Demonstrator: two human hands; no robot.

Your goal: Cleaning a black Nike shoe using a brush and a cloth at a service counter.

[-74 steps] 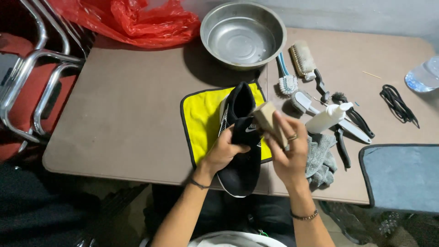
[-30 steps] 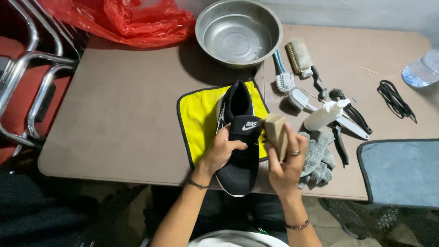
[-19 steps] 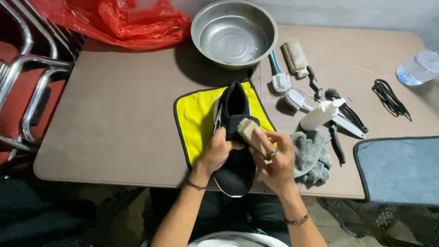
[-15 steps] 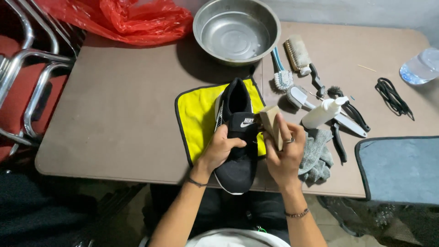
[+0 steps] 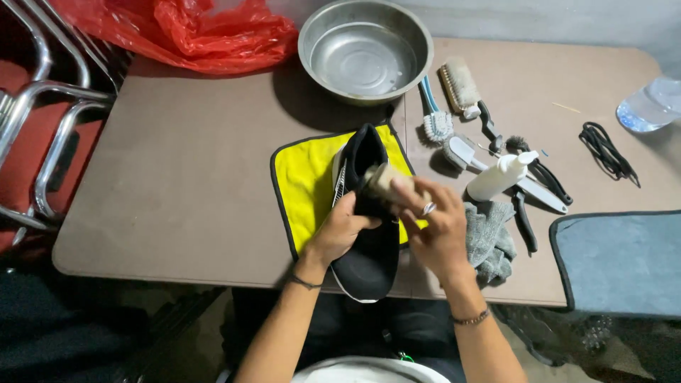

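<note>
- Left hand (image 5: 340, 230) grips black shoe (image 5: 369, 213) lying on yellow cloth (image 5: 305, 181); right hand (image 5: 433, 227) presses wooden brush (image 5: 383, 181) against its tongue
- Steel basin (image 5: 365, 50) behind: apparently empty; white bottle (image 5: 500, 177) lies capped

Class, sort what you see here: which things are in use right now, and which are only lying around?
In use:
left hand holding black shoe
right hand pressing small brush on it
yellow cloth underneath

Lying about:
metal bowl
white bottle
grey rag
black laces
red bag
</note>
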